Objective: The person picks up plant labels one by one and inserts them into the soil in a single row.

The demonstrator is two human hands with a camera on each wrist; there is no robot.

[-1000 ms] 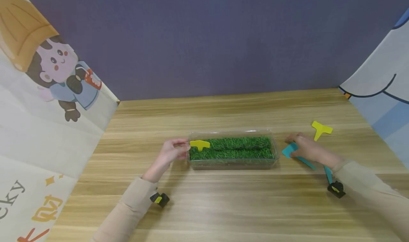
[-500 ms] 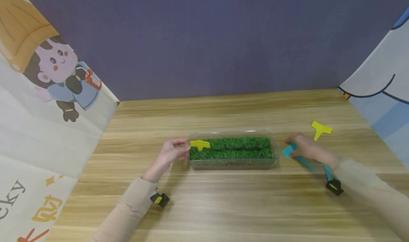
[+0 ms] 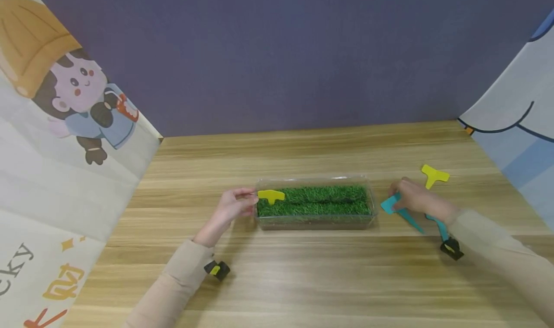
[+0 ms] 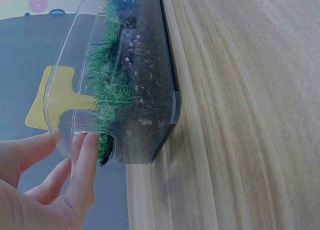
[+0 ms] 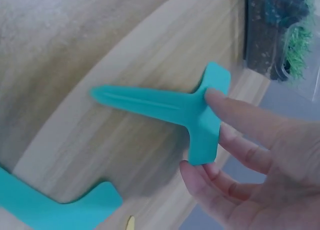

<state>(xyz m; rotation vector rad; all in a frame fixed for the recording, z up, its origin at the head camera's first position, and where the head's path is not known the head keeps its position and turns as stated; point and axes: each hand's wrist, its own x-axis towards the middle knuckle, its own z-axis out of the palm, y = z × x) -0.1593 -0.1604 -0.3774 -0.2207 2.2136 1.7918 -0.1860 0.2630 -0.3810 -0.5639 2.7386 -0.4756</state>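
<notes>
A clear plastic planter box (image 3: 316, 221) with dark soil and green artificial-looking grass (image 3: 320, 193) stands mid-table. My left hand (image 3: 231, 208) holds its left end, thumb and fingertips at the rim and end wall in the left wrist view. Just beside those fingers a yellow T-shaped plant label (image 3: 271, 195) stands in the grass. Right of the box, my right hand (image 3: 413, 195) pinches the head of a teal T-shaped plant label (image 5: 202, 122), thumb on its face. The label's pointed stem tilts down toward the table. Some right fingers are hidden behind the label.
A second teal label (image 3: 442, 228) lies partly under my right wrist. Beyond my right hand lies another yellow label (image 3: 434, 175). A dark panel (image 3: 303, 54) rises behind the wooden table (image 3: 311, 275), with printed cloths at both sides.
My right hand has shifted slightly, and the teal label in it has turned, its stem now pointing more steeply toward me. The left hand and box stay in place.
</notes>
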